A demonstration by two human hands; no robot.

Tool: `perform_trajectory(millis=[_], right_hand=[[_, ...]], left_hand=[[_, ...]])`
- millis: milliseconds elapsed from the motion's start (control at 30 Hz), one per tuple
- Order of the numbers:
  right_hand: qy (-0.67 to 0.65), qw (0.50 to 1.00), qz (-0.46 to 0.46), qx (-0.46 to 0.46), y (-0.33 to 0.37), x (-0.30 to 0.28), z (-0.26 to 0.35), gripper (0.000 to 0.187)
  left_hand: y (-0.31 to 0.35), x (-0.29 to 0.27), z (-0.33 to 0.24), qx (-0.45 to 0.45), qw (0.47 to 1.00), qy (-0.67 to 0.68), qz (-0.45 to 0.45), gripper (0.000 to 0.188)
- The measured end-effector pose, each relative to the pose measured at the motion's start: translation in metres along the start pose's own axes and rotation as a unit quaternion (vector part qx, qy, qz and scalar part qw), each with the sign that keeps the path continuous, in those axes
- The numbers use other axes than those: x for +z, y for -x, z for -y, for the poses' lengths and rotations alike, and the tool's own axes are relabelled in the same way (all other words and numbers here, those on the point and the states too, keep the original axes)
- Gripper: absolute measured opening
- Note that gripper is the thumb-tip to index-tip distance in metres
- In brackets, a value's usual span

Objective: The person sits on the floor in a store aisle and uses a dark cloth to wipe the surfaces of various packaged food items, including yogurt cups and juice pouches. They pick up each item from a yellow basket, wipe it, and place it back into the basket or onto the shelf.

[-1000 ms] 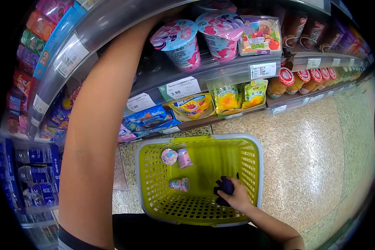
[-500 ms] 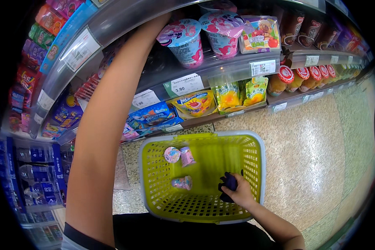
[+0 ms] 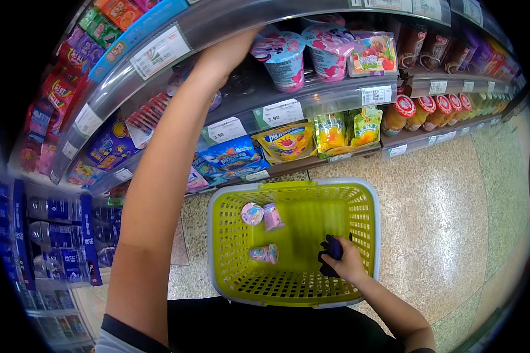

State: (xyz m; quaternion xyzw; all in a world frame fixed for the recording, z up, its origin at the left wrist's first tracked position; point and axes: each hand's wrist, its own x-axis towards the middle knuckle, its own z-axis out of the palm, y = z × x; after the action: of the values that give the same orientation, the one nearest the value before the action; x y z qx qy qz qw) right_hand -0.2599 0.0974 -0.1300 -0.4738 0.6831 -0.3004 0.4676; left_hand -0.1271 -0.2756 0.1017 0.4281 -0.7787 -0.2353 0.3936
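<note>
My left hand (image 3: 232, 54) reaches deep into the shelf beside a blue-and-pink lidded cup (image 3: 281, 62); its fingertips are hidden behind the shelf edge and the cup. A second such cup (image 3: 328, 57) stands to the right. Over the right end of a green shopping basket (image 3: 265, 189) with a grey rim, my right hand (image 3: 348, 263) is closed around a dark purple-and-black object (image 3: 333, 248), whose exact kind is unclear. On the basket floor lie a small round-topped pink-and-blue cup (image 3: 252, 213), a pink one (image 3: 273, 217) touching or close to it, and another cup on its side (image 3: 264, 253).
Below the cups, a lower shelf holds blue snack bags (image 3: 232, 156), a yellow pouch (image 3: 285, 143) and fruit pouches (image 3: 331, 132). Red-lidded jars (image 3: 403, 107) line the right. Packs of bottled water (image 3: 59, 235) stand at left. Curved shelf rails (image 3: 218, 26) run above my left arm.
The view has shifted, so shelf and basket sit differently in the picture. More of my left hand shows at the shelf, drawn slightly back. My right hand keeps its hold.
</note>
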Motion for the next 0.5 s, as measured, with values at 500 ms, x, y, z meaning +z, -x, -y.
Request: perform_trajectory(millis=[500], right_hand=[[-0.004, 1.000, 0.009, -0.013, 0.001, 0.001, -0.003, 0.043]], left_hand=[[0.009, 0.033, -0.029, -0.118, 0.978, 0.151, 0.079, 0.040]])
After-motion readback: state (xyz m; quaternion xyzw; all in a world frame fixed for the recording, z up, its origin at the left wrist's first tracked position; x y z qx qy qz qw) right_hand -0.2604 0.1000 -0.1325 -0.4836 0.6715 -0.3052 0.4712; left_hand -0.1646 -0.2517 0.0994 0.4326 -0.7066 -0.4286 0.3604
